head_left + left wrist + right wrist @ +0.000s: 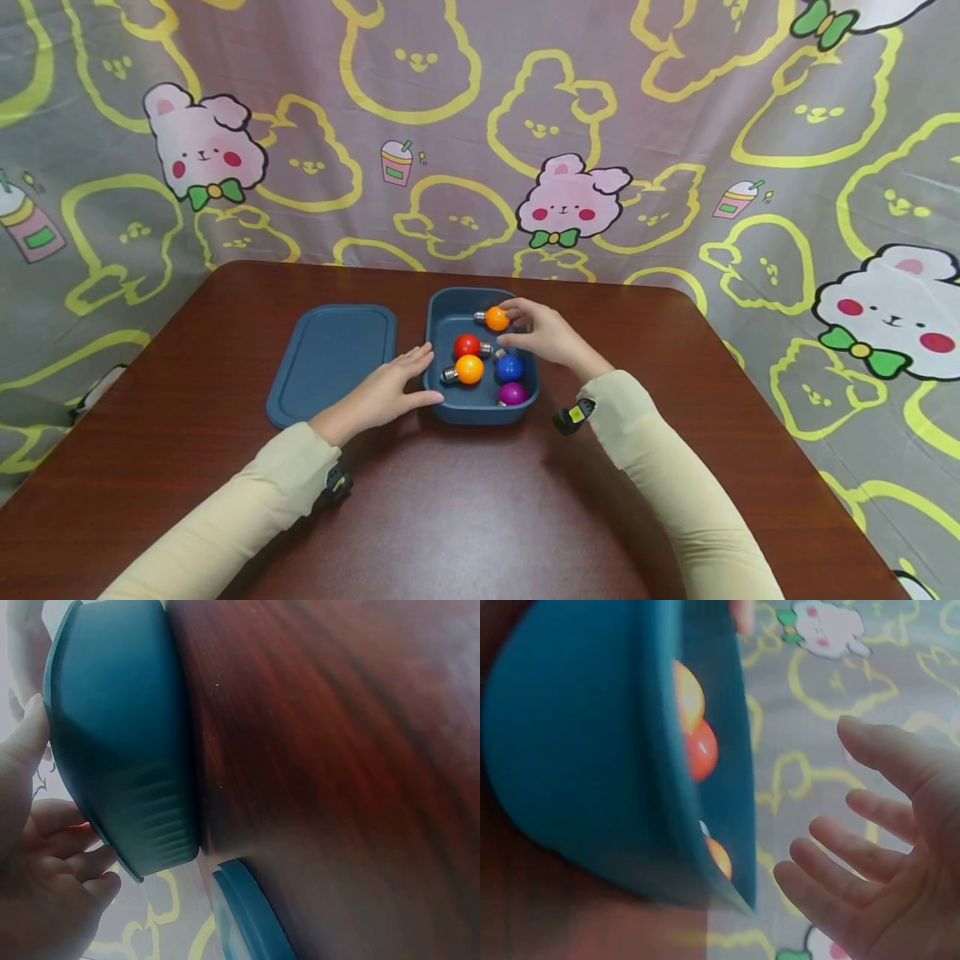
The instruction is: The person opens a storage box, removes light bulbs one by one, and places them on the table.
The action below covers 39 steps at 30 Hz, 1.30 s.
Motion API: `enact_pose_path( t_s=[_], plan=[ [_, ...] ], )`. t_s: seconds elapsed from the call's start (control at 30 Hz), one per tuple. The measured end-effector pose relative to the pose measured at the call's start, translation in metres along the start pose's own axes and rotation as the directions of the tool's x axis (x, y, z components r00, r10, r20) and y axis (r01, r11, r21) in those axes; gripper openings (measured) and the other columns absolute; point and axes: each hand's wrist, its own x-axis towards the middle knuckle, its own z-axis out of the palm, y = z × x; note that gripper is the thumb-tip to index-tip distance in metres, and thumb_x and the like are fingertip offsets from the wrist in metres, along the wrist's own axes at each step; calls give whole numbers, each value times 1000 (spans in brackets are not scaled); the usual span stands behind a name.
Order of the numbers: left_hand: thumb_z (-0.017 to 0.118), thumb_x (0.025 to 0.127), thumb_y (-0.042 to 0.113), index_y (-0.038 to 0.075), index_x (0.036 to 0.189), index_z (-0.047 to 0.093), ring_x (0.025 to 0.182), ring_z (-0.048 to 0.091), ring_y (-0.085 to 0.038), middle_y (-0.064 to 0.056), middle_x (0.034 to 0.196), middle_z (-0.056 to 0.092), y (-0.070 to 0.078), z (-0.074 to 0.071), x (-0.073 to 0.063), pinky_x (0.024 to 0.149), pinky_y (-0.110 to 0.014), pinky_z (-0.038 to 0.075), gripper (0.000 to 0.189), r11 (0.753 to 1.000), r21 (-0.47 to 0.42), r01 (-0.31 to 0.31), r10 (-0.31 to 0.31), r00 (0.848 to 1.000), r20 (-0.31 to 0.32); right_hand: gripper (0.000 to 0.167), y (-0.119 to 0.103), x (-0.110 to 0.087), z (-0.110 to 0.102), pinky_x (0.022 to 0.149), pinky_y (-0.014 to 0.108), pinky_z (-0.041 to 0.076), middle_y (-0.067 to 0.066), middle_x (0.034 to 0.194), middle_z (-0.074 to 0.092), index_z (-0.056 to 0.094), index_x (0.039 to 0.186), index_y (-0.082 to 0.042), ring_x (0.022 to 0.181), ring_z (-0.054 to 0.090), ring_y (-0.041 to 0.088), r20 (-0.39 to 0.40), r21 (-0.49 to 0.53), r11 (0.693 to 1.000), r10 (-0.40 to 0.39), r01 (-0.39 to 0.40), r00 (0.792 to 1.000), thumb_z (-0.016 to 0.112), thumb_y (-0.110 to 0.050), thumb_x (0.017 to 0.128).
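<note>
Blue box (480, 415) on the table, long axis running near to far from the person, open side up, five bulbs inside. It lies between the two hands. Left hand (378, 396) at the box's left side: thumb and fingers apart, touching the rim, thumb toward the near end, other fingers farther along; not clamped. Right hand (549, 335) over the box's far right side: thumb and fingers apart, nothing gripped. Far orange bulb (498, 318) sits at the box's far right, just by the right fingertips; contact unclear. Its metal base points to the box's left wall, axis crosswise. Red bulb (466, 346) mid-box, base pointing to the box's right wall. Near orange bulb (470, 369) just beside it, nearer the box's near end, base toward the left wall. Blue bulb (509, 367) near the box's right wall, base toward the far end, slightly left. Purple bulb (513, 394) in the box's near right corner, base mostly hidden. Flat blue lid (333, 358) left of the box, apart from it, long axis near to far, slightly slanted. Brown table (480, 517) under the box; patterned curtain (300, 50) behind it.
</note>
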Motion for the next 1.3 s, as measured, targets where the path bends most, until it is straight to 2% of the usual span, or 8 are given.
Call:
enact_pose_path(
  t_s=[0.27, 0.5, 0.8, 1.0, 1.3],
  plan=[
    [65, 83, 44, 0, 141, 32, 135, 21, -29, -12, 149, 23, -1, 0, 0, 103, -52, 23, 80, 1000, -4, -18, 18, 1000, 3, 51, -5, -1, 29, 86, 39, 46, 15, 119, 57, 54, 126, -6, 106, 53, 30, 119, 11, 997, -72, 71, 990, 72, -19, 81],
    [65, 84, 41, 0, 141, 32, 135, 20, -29, -11, 149, 23, -3, 1, -1, 103, -52, 22, 77, 1000, -13, -18, 18, 1000, 7, 49, -6, 0, 46, 88, 39, 45, 11, 121, 57, 55, 125, -5, 105, 54, 28, 210, -23, 996, -84, 91, 974, 71, -21, 82],
    [64, 85, 40, -1, 141, 32, 135, 20, -29, -13, 149, 23, -4, 1, -1, 103, -52, 22, 76, 999, 0, -41, 41, 999, 4, 43, -6, 4, 56, 87, 36, 44, 7, 121, 56, 58, 122, -9, 103, 52, 24, 222, -104, 985, -111, 137, 969, 71, -21, 83],
    [63, 86, 41, -2, 140, 32, 135, 21, -31, -14, 148, 23, -4, 1, -1, 103, -53, 22, 75, 999, 4, -42, 42, 999, 5, 39, -6, 4, 63, 84, 34, 45, 7, 113, 56, 61, 119, -10, 98, 53, 27, 241, -141, 975, -133, 171, 961, 71, -19, 82],
    [61, 86, 42, -2, 141, 32, 135, 20, -31, -14, 149, 22, -3, 1, -1, 103, -52, 22, 76, 999, 4, -49, 49, 999, 5, 35, -9, 4, 72, 83, 33, 44, 5, 104, 60, 61, 112, -10, 94, 53, 21, 241, -157, 965, -170, 211, 956, 73, -15, 80]
  ],
)
